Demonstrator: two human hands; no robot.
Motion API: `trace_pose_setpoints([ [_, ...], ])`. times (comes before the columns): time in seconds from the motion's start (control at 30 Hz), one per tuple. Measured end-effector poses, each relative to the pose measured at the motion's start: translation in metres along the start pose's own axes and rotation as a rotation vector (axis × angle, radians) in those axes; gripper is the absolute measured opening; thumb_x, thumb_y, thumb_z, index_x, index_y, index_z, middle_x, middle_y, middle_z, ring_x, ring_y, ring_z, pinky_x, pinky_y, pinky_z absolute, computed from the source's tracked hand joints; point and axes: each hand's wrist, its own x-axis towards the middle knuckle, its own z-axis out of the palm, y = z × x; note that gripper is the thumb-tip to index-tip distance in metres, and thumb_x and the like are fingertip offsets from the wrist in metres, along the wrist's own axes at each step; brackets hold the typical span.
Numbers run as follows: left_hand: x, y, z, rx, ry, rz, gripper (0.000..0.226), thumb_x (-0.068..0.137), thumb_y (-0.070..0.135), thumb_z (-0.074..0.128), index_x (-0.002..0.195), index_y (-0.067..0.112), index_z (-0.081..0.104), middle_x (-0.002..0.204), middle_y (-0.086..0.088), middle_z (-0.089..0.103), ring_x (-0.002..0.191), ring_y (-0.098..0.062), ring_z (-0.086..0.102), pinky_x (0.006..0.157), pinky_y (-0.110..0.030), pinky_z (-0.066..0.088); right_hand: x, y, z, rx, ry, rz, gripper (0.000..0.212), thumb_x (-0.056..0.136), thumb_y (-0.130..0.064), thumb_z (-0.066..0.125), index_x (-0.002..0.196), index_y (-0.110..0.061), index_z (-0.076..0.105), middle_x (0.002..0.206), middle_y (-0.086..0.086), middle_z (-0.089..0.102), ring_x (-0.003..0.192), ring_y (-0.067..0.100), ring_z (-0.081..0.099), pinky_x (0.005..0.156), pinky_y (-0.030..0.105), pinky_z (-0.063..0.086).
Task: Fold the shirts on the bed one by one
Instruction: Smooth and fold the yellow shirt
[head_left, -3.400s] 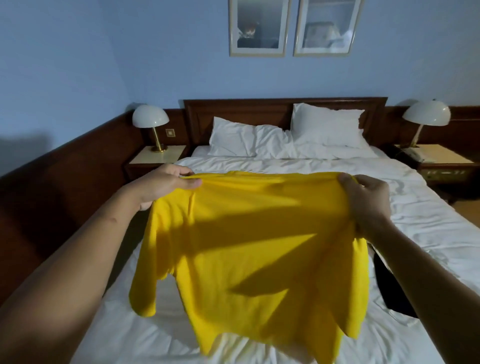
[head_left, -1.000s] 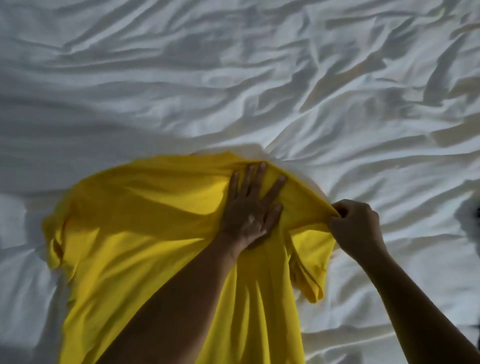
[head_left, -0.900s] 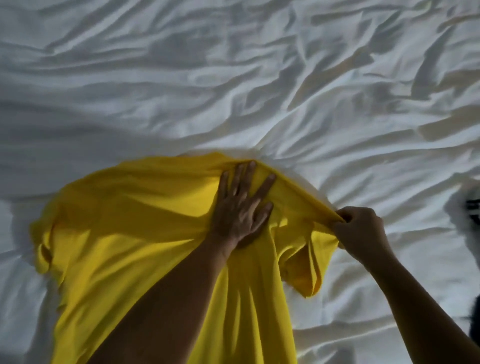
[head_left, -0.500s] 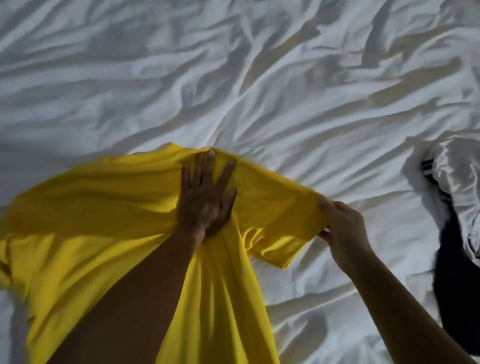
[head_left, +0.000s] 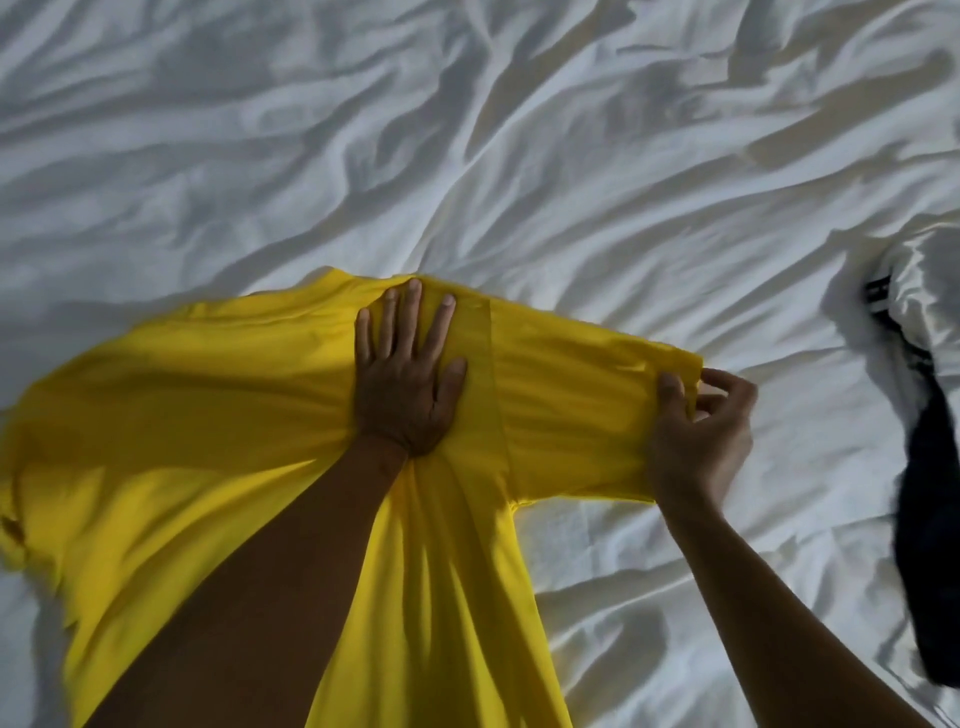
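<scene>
A yellow T-shirt (head_left: 182, 441) lies spread on the white bed sheet (head_left: 467, 156), its top edge away from me and its body running down past the frame's lower edge. My left hand (head_left: 408, 379) presses flat on the shirt near the collar, fingers straight and spread. My right hand (head_left: 701, 431) pinches the end of the right sleeve (head_left: 571, 405), which is stretched out flat to the right. My left forearm covers part of the shirt's body.
The sheet is heavily wrinkled all around. At the right edge a dark garment (head_left: 930, 545) lies partly under a bunched white fold (head_left: 930, 280) of bedding.
The shirt went from held up in the air to lying on the bed. In the last second my right hand pulled the crumpled right sleeve outward until it lay flat. The view shifted right.
</scene>
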Motion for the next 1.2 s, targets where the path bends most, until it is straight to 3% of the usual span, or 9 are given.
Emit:
trace_pose_setpoints([
  [0.13, -0.001, 0.000, 0.001, 0.004, 0.000, 0.000, 0.067, 0.106, 0.052, 0.032, 0.165, 0.023, 0.025, 0.173, -0.012, 0.014, 0.161, -0.034, 0.010, 0.125, -0.063, 0.012, -0.016, -0.005, 0.012, -0.243, 0.082, -0.481, 0.046, 0.098, -0.023, 0.066, 0.139, -0.006, 0.051, 0.137, 0.019, 0.055, 0.123, 0.040, 0.052, 0.101, 0.050, 0.041],
  [0.2, -0.001, 0.000, 0.001, 0.010, 0.000, -0.002, 0.067, 0.106, 0.052, 0.032, 0.166, 0.023, 0.024, 0.174, -0.012, 0.013, 0.161, -0.034, 0.010, 0.125, -0.063, 0.012, -0.035, -0.018, 0.028, -0.340, -0.095, -0.731, 0.051, 0.104, -0.031, 0.056, 0.148, -0.006, 0.050, 0.158, 0.020, 0.042, 0.147, 0.040, 0.036, 0.119, 0.052, 0.027],
  [0.27, 0.000, -0.001, 0.002, 0.013, 0.004, 0.001, 0.067, 0.106, 0.052, 0.032, 0.166, 0.023, 0.024, 0.174, -0.012, 0.013, 0.161, -0.034, 0.010, 0.125, -0.063, 0.012, -0.049, -0.019, 0.045, -0.477, -0.338, -0.871, 0.062, 0.107, -0.044, 0.041, 0.160, -0.013, 0.035, 0.171, 0.014, 0.020, 0.159, 0.035, 0.011, 0.127, 0.055, 0.012],
  [0.33, 0.000, -0.001, 0.003, 0.014, 0.029, 0.012, 0.067, 0.106, 0.052, 0.032, 0.165, 0.022, 0.027, 0.173, -0.013, 0.016, 0.160, -0.034, 0.011, 0.125, -0.063, 0.012, -0.044, -0.005, 0.055, -0.584, -0.454, -0.880, 0.069, 0.108, -0.054, 0.031, 0.166, -0.019, 0.017, 0.174, 0.009, 0.003, 0.160, 0.030, -0.005, 0.128, 0.057, 0.005],
  [0.43, 0.001, -0.002, 0.008, 0.013, 0.073, 0.018, 0.066, 0.104, 0.049, 0.034, 0.163, 0.021, 0.032, 0.172, -0.014, 0.021, 0.160, -0.034, 0.016, 0.125, -0.063, 0.015, -0.020, 0.023, 0.050, -0.692, -0.430, -0.820, 0.077, 0.105, -0.065, 0.019, 0.167, -0.023, 0.002, 0.174, 0.005, -0.007, 0.160, 0.028, -0.011, 0.128, 0.057, 0.001],
  [0.67, 0.002, -0.002, 0.013, 0.049, 0.163, 0.043, 0.060, 0.105, 0.042, 0.038, 0.162, 0.021, 0.037, 0.170, -0.013, 0.027, 0.158, -0.034, 0.023, 0.123, -0.062, 0.020, -0.013, 0.040, 0.045, -0.683, -0.276, -0.727, 0.077, 0.106, -0.062, 0.016, 0.166, -0.015, 0.009, 0.173, 0.010, -0.002, 0.160, 0.029, -0.008, 0.127, 0.057, -0.002],
  [0.87, 0.000, -0.004, -0.014, -0.123, 0.140, 0.047, 0.047, 0.108, 0.028, 0.039, 0.148, 0.012, 0.056, 0.159, -0.019, 0.045, 0.151, -0.039, 0.036, 0.118, -0.064, 0.029, -0.073, 0.016, 0.050, -0.582, -0.306, -0.927, 0.071, 0.107, -0.051, 0.026, 0.164, -0.008, 0.021, 0.172, 0.016, 0.008, 0.160, 0.033, -0.001, 0.128, 0.058, 0.004],
  [1.07, -0.065, -0.060, -0.093, -0.124, 0.322, -0.158, 0.041, 0.094, 0.016, 0.048, 0.128, 0.017, 0.071, 0.153, -0.015, 0.052, 0.147, -0.042, 0.040, 0.115, -0.062, 0.031, -0.161, -0.002, 0.086, -0.535, -0.434, -1.061, 0.068, 0.106, -0.047, 0.031, 0.162, -0.009, 0.030, 0.171, 0.016, 0.015, 0.159, 0.037, 0.008, 0.126, 0.060, 0.015],
  [1.2, -0.121, -0.155, -0.127, 0.066, 0.363, -0.544, 0.046, 0.089, 0.026, 0.058, 0.133, 0.018, 0.066, 0.155, -0.019, 0.047, 0.147, -0.045, 0.037, 0.110, -0.061, 0.031, -0.223, -0.016, 0.129, -0.544, -0.563, -1.141, 0.066, 0.107, -0.048, 0.029, 0.162, -0.014, 0.030, 0.172, 0.015, 0.013, 0.159, 0.036, 0.007, 0.125, 0.060, 0.016],
])
